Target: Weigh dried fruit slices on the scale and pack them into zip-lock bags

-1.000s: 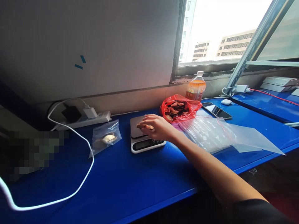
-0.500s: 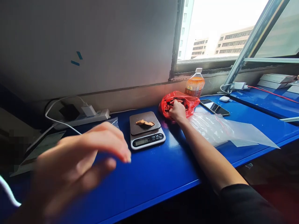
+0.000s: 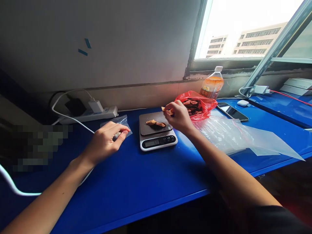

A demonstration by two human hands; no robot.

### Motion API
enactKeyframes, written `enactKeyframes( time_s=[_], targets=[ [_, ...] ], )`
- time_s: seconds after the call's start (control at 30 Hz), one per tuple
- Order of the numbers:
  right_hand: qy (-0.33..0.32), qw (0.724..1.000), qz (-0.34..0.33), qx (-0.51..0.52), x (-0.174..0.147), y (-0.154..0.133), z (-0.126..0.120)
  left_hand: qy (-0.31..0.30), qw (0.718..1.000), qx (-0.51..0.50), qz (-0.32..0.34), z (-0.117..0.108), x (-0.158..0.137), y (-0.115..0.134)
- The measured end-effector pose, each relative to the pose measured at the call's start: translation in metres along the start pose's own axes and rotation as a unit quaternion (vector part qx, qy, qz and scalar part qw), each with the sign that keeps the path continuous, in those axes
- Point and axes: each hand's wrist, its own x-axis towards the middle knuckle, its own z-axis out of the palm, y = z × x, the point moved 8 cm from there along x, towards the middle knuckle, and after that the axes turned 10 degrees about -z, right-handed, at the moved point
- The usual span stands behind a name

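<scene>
A kitchen scale (image 3: 156,142) with a dark plate and a lit display stands on the blue table. Two curled, tan-brown pieces of dried peel (image 3: 151,122) lie on its plate. My right hand (image 3: 179,117) pinches another piece of dried peel (image 3: 163,109) just above the plate's right edge. Behind this hand, a red plastic bag (image 3: 209,112) sits open, full of dark reddish dried pieces. My left hand (image 3: 107,138) is left of the scale, thumb and fingers closed together in front of a small clear bag (image 3: 126,123); whatever they hold is unclear.
Clear zip bags (image 3: 226,133) lie spread at the right, by a phone (image 3: 232,111) and a white earphone case (image 3: 243,103). An orange drink bottle (image 3: 212,83) stands behind the red bag. A power strip (image 3: 109,112) with cables runs along the wall.
My right hand has come out of the red bag with a piece of dried peel and moved left to the scale. My left hand has moved forward from close to the camera, its fingers now closed.
</scene>
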Motion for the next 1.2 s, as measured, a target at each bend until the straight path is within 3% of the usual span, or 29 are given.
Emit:
enactKeyframes(
  time_s=[0.07,0.13,0.17,0.23,0.3,0.33,0.4,0.53,0.8,0.93,1.13,1.2],
  targets=[
    [-0.073,0.996,-0.016,0.050,-0.003,-0.007,0.023,-0.004,1.000,-0.001,0.012,0.002,0.000,0.004],
    [-0.105,0.989,-0.032,0.103,-0.003,-0.009,0.030,-0.014,1.000,-0.003,0.021,0.004,-0.002,0.005],
    [-0.091,0.988,-0.034,0.119,-0.001,-0.007,0.025,-0.021,1.000,-0.004,0.023,0.006,-0.002,0.005],
    [-0.003,0.995,-0.004,0.101,0.003,0.008,0.001,-0.032,0.999,-0.005,0.024,0.008,-0.004,0.005],
    [0.081,0.995,0.064,0.018,0.002,0.033,-0.024,-0.039,0.999,-0.008,0.025,0.010,-0.005,0.007],
    [0.093,0.991,0.094,-0.035,0.000,0.045,-0.032,-0.042,0.999,-0.011,0.027,0.011,-0.006,0.009],
    [0.062,0.983,0.122,-0.122,-0.002,0.064,-0.034,-0.050,0.998,-0.020,0.033,0.013,-0.007,0.014],
    [-0.013,0.980,0.094,-0.178,-0.004,0.084,-0.018,-0.082,0.995,-0.036,0.049,0.023,-0.010,0.023],
    [-0.086,0.972,0.048,-0.215,0.006,0.082,0.007,-0.098,0.993,-0.049,0.050,0.026,-0.011,0.023],
    [-0.060,0.968,0.069,-0.236,0.012,0.082,-0.008,-0.095,0.993,-0.048,0.060,0.025,-0.013,0.021],
    [0.098,0.966,0.089,-0.221,0.004,0.085,-0.053,-0.104,0.993,-0.048,0.039,0.029,-0.013,0.017],
    [0.110,0.966,0.105,-0.211,-0.001,0.091,-0.056,-0.107,0.992,-0.052,0.034,0.031,-0.012,0.017]
  ],
)
